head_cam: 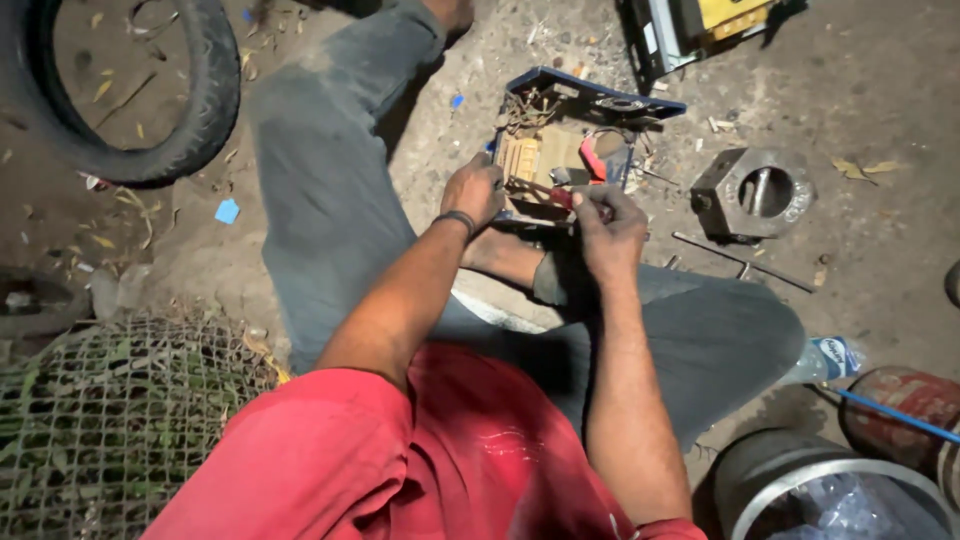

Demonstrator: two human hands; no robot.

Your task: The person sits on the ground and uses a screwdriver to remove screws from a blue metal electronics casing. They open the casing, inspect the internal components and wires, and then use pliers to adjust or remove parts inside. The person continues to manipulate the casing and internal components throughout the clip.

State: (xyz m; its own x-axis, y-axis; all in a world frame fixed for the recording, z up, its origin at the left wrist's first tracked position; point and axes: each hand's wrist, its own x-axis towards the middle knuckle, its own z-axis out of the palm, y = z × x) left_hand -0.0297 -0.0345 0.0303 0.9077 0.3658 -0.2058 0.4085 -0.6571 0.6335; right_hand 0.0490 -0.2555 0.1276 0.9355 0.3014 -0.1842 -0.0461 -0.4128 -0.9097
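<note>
Opened blue-framed device (560, 150) — copper windings exposed — lies on the dirt ground.

Random junk around: old tyre (140, 90) top left, wire mesh (110, 420) bottom left, grey metal housing (752, 192) right, thin rod (740, 262) below it, steel bucket (820, 490) bottom right.

Bottle label (833, 356): blue and white, wrapped round a clear plastic bottle lying by the right knee.
Blue scrap (227, 211): small, squarish, seen on the dirt left of the leg.
Screens, signs: none seen.
</note>
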